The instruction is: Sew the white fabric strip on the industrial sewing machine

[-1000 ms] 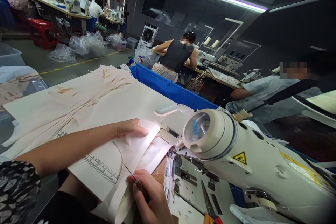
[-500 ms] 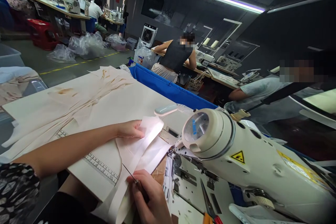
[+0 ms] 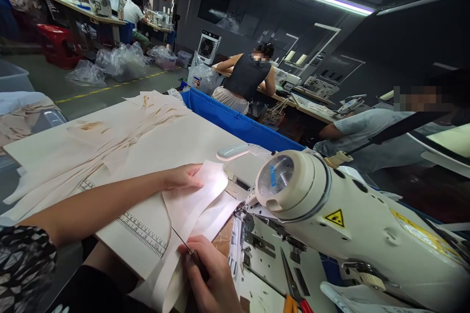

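My left hand (image 3: 183, 176) pinches the upper edge of a white fabric piece (image 3: 193, 195), thumb on top. A strip of it folds over, and its far corner reaches the needle area of a cream sewing machine (image 3: 293, 186). My right hand (image 3: 211, 271) is closed around an awl (image 3: 181, 239), whose thin metal shaft points up and left over the cloth. Its handle is mostly hidden in my fingers. Below, the fabric hangs past the table edge beside my right wrist. Scissors or snips (image 3: 290, 276) with orange and red handles lie on the machine bed, right of that hand.
Several cut fabric pieces (image 3: 110, 142) lie in a pile at the table's left. A printed ruler (image 3: 141, 232) runs along the near edge. A blue cloth bin (image 3: 238, 127) borders the far side. A small lamp (image 3: 232, 152) stands by the machine head. Co-workers sit beyond.
The folded strip under my left hand has shifted and turned slightly, with its top edge a little higher. My right hand and the awl have hardly moved.
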A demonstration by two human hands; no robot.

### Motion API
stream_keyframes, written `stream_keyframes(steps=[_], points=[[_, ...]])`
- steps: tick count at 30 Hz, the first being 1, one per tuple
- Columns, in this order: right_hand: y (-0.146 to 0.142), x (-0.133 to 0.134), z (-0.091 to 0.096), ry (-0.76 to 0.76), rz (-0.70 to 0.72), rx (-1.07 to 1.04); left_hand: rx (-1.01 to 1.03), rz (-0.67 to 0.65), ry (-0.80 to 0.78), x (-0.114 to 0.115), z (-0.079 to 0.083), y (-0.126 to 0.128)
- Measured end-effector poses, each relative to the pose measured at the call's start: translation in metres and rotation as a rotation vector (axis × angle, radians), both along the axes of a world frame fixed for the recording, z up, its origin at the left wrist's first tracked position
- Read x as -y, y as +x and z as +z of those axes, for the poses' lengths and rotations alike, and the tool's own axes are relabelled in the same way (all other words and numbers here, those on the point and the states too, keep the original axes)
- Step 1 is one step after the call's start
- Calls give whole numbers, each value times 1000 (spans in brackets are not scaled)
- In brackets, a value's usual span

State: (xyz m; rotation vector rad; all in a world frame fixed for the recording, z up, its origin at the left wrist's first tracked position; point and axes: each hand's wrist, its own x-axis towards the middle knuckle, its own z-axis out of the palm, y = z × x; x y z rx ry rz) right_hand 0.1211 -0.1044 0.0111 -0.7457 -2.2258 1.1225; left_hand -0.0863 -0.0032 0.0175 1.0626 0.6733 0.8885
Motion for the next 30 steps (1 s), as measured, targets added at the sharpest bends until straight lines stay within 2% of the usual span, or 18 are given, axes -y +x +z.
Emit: stream_keyframes(steps=[14,22,24,27,28,30], points=[[1,2,3,-50,-2,20,5,59,-44,1,6,3],[3,5,0,-140,-37,-8,-88,84,-42,1,1,2],[7,6,-5,-133,-107,-18,-102,79,-44,-1,-1,2],[16,5,-14,-66,-295,-22,-164,103,3,-4,-3,5],[18,5,-16,-53,-363,-27,-221,161,44,-5,-3,7],[20,3,-18,-43,-497,-53,-385,368,168,-4,0,10]])
